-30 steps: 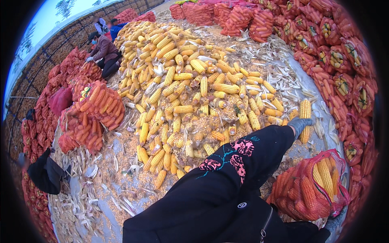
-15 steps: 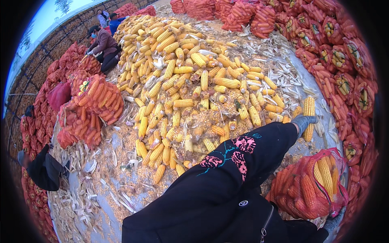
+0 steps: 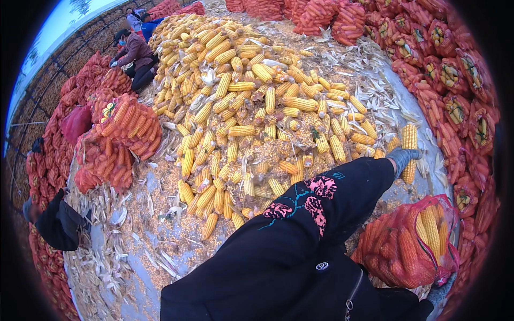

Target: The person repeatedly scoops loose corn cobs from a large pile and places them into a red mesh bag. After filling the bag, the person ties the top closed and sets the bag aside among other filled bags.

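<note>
My left hand (image 3: 402, 158), in a grey glove, reaches across to the right and is closed around a yellow corn cob (image 3: 409, 139) held upright. Below it stands a red mesh bag (image 3: 388, 249), its mouth open, with cobs (image 3: 432, 230) showing inside. At the bag's lower right rim is my right hand (image 3: 440, 293), also gloved, closed on the mesh; its fingers are partly hidden. A large heap of husked corn cobs (image 3: 241, 101) lies in front of me, beyond my embroidered black left sleeve.
Filled red mesh bags (image 3: 455, 107) are stacked along the right side, with more bags (image 3: 128, 125) at the left. A person (image 3: 136, 56) crouches at the far left of the heap; another, in dark clothes (image 3: 59, 222), is nearer. Loose husks (image 3: 101, 262) and kernels litter the ground sheet.
My left hand has shifted very slightly upward with the cob still in it. The right hand stays at the bag's rim. The far crouching person's arms have moved a little.
</note>
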`<action>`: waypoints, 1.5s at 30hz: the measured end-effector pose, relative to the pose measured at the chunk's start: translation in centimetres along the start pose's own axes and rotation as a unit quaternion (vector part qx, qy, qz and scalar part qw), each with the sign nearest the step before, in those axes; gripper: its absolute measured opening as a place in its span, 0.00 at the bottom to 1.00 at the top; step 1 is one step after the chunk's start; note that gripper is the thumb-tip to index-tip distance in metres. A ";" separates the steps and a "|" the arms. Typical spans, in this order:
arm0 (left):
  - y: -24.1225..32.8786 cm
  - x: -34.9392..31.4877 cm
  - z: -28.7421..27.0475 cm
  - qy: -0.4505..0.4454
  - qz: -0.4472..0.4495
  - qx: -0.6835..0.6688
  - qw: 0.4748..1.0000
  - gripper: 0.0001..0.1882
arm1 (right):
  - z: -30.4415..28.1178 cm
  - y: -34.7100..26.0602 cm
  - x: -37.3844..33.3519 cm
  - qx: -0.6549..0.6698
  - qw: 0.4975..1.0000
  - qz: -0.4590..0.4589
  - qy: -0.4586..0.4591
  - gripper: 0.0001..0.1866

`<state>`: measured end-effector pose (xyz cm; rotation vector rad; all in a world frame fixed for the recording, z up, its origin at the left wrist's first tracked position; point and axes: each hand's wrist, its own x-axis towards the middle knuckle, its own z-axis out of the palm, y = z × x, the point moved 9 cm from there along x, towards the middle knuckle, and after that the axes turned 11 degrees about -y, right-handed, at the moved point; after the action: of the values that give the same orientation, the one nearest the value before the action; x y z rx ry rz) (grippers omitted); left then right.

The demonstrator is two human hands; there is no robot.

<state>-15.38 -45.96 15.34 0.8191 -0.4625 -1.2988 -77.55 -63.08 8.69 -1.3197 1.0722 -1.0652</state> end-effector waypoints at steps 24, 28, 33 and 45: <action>-0.3 0.2 -0.7 0.022 -0.002 -0.013 1.000 0.23 | 2.5 -3.8 -0.5 -0.575 0.806 -0.142 0.016 0.40; -0.4 0.5 -0.9 0.019 -0.007 -0.019 1.000 0.23 | 4.0 -3.8 -1.3 -0.631 0.776 -0.015 0.010 0.38; -0.2 0.4 -0.8 0.016 0.001 -0.003 1.000 0.23 | 3.2 -4.0 -0.7 -0.553 0.829 -0.082 -0.001 0.37; -0.3 0.1 -0.5 0.011 -0.009 -0.003 1.000 0.24 | 0.5 -2.3 0.6 -0.603 0.772 -0.198 0.038 0.38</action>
<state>-15.21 -45.98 14.81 0.8323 -0.4345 -1.3062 -76.87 -63.58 10.94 -2.6314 1.6879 -0.6424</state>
